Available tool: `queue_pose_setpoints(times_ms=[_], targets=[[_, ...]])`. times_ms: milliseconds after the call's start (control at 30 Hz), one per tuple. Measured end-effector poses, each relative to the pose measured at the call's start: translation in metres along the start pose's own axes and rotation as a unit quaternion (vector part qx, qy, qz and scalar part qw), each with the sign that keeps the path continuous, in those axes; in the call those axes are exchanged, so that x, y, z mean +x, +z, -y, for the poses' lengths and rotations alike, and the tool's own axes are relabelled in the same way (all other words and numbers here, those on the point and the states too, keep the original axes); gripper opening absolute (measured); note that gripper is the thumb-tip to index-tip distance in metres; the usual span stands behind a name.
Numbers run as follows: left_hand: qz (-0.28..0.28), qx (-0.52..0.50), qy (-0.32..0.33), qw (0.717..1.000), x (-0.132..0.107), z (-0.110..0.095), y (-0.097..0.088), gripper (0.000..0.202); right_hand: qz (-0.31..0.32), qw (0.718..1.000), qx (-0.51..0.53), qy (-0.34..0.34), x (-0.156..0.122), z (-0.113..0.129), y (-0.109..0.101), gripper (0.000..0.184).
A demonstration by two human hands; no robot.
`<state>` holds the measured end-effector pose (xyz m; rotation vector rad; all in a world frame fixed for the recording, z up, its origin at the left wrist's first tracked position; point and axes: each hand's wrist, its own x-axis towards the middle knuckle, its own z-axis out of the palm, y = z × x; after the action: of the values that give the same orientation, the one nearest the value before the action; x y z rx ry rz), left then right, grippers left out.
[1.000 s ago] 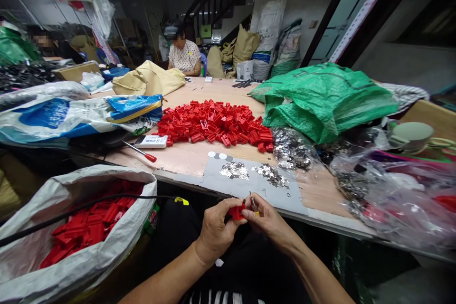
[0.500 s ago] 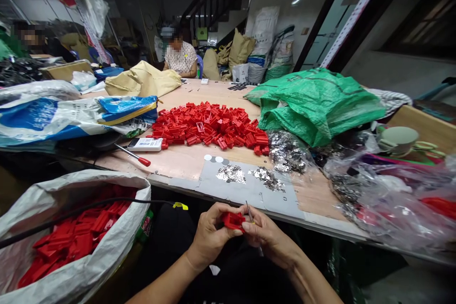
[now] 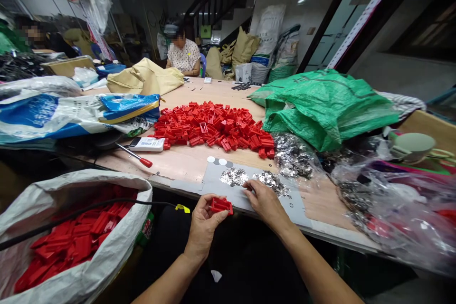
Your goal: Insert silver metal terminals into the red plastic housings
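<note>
Between the thumb and fingers of my left hand [image 3: 204, 225] is a small red plastic housing [image 3: 221, 205], its hollow side facing up, just off the table's front edge. My right hand [image 3: 265, 202] is over the grey mat [image 3: 213, 178], fingers curled and fingertips close together at the near edge of a pile of small silvery metal plates [image 3: 234, 176]. Whatever those fingertips pinch is too small or hidden to make out. A second pile of metal plates [image 3: 272, 181] lies just behind that hand.
A large heap of red housings [image 3: 213, 126] covers the table's middle. A white sack [image 3: 117, 180] of red housings stands at left. A red-handled screwdriver [image 3: 145, 162] and a white box [image 3: 147, 144] lie left. A green sack [image 3: 320, 104] sits right. A person [image 3: 183, 54] sits across.
My hands have parted. The right hand has moved up to the metal plates, and the thin metal tool it held no longer shows. My left hand has shifted slightly left and up with the red housing.
</note>
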<state>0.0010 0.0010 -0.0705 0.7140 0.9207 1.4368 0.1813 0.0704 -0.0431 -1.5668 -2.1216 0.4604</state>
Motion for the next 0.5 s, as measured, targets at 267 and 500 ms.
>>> queue_pose_setpoints(times_ms=[267,500], targets=[[0.005,0.013,0.004,1.0,0.003,-0.001,-0.004,0.034,0.002,0.997,-0.078,0.01,0.022,0.0,0.012,0.007],[0.005,0.019,0.005,1.0,0.006,0.001,-0.004,0.034,0.013,0.998,-0.054,0.012,0.027,-0.006,0.011,0.006]])
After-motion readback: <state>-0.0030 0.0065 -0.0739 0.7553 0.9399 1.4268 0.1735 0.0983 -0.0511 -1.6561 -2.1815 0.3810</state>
